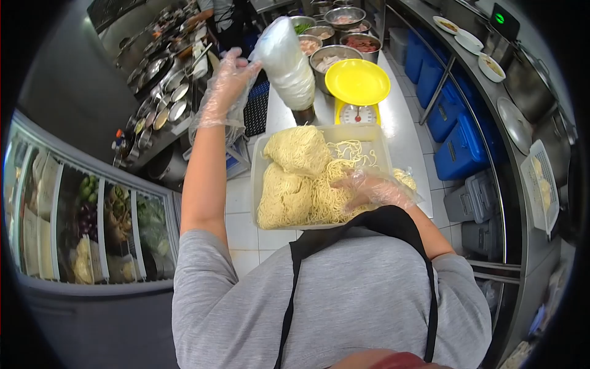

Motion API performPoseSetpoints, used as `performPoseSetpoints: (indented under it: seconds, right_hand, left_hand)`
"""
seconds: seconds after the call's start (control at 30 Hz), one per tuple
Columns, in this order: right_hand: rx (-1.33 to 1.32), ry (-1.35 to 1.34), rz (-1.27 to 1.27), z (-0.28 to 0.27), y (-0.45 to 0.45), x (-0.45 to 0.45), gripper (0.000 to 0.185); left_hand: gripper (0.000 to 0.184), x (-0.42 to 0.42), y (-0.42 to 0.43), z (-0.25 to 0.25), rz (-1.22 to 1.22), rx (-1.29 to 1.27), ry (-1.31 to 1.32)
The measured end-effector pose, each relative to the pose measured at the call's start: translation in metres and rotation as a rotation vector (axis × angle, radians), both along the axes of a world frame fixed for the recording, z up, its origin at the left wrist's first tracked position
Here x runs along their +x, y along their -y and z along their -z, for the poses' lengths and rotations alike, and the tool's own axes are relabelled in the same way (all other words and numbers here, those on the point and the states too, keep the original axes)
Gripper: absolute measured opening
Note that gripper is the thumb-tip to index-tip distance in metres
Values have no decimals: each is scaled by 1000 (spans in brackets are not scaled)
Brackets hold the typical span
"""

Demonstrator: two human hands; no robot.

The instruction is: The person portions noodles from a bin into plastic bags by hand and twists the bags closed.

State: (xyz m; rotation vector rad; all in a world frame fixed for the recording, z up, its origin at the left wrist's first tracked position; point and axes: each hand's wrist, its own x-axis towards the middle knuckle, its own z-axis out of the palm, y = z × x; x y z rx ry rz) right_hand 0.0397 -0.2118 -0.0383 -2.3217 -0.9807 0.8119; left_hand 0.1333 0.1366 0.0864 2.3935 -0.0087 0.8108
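Note:
My left hand (228,83), in a clear plastic glove, is raised at the side of a thick stack of clear plastic bags (284,64). Its fingertips pinch the near edge of the bags, which hang over an upright holder. A translucent tub (261,203) full of yellow noodles stands in front of my body. Two packed noodle blocks, one upper (297,150) and one lower (284,198), fill its left side. Loose noodles (335,197) lie on the right. Over these rests my right hand (378,189), also gloved, fingers spread with their tips among the strands.
Behind the tub stands a yellow scale (358,114) with a round yellow pan (357,82). Metal bowls (332,58) of ingredients cover the far table. Blue bins (461,144) line the right. A glass-fronted fridge (92,215) is at left. Another person (218,15) stands far back.

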Motion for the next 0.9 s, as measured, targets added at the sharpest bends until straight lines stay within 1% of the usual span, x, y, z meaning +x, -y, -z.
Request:
performPoseSetpoints:
  seconds: [0.03, 0.07, 0.1, 0.13, 0.17, 0.23, 0.3, 0.33, 0.37, 0.43, 0.47, 0.5, 0.53, 0.57, 0.63, 0.67, 0.7, 0.73, 0.77, 0.8, 0.83, 0.87, 0.9]
  right_hand:
    - [9, 20, -11, 2, 2, 0, 71]
    - [16, 26, 9, 3, 3, 1, 71]
    - [27, 19, 17, 4, 4, 0, 69]
    - [35, 9, 21, 6, 5, -1, 68]
    - [37, 11, 29, 12, 6, -2, 68]
    - [60, 38, 33, 19, 6, 1, 65]
    - [34, 22, 58, 4, 3, -4, 65]
    - [2, -6, 85, -1, 2, -7, 64]
    - [6, -1, 88, 2, 2, -7, 64]
    - [23, 16, 54, 7, 4, -3, 65]
    - [25, 21, 59, 5, 5, -3, 65]
    - [35, 0, 74, 3, 5, -5, 64]
    - [44, -21, 85, 0, 5, -6, 64]
    - [44, -17, 78, -3, 3, -6, 64]
    - [-2, -5, 38, -8, 0, -5, 56]
    - [-4, -3, 33, -10, -1, -5, 56]
    - [43, 40, 73, -13, -2, -4, 56]
    - [92, 87, 112, -17, -3, 0, 58]
    - [94, 101, 109, -22, -1, 8, 58]
    - [491, -47, 204, -28, 4, 20, 67]
    - [888, -206, 299, -34, 11, 30, 78]
    - [1050, -390, 369, -48, 21, 40, 83]
    - [1208, -578, 440, -59, 33, 50, 88]
  left_hand:
    - [49, 10, -8, -7, 19, 9, 8]
    - [34, 16, -10, -18, 119, -65, -92]
    - [23, 21, -9, -24, 216, -138, -196]
    - [21, 25, -7, -24, 237, -258, -182]
    - [22, 24, -3, -32, 260, -289, -192]
    - [25, 19, 3, -44, 62, -109, -245]
    - [30, 18, 10, -46, 53, 31, -476]
    - [28, 36, -7, -38, 129, 233, -504]
    - [28, 33, -3, -44, 130, 238, -499]
    - [24, 33, 4, -62, 319, -297, -315]
    - [19, 34, -1, -73, 467, -436, -210]
    - [18, 29, 15, -88, 347, -530, -86]
    - [19, 34, 17, -100, 376, -605, -13]
    - [20, 43, 16, -112, 405, -677, 62]
    - [21, 38, 29, -133, 649, -755, 376]
    - [21, 32, 36, -147, 725, -762, 442]
    - [19, 28, 32, -158, 765, -682, 501]
    - [18, 5, 58, -163, 768, -665, 556]
    - [18, -27, 94, -156, 773, -648, 614]
    - [23, -43, 110, -142, 899, -485, 572]
    - [29, -68, 123, -121, 1024, -556, 269]
    - [35, -93, 135, -101, 1088, -626, -71]
    - [41, -118, 147, -81, 1085, -659, -380]
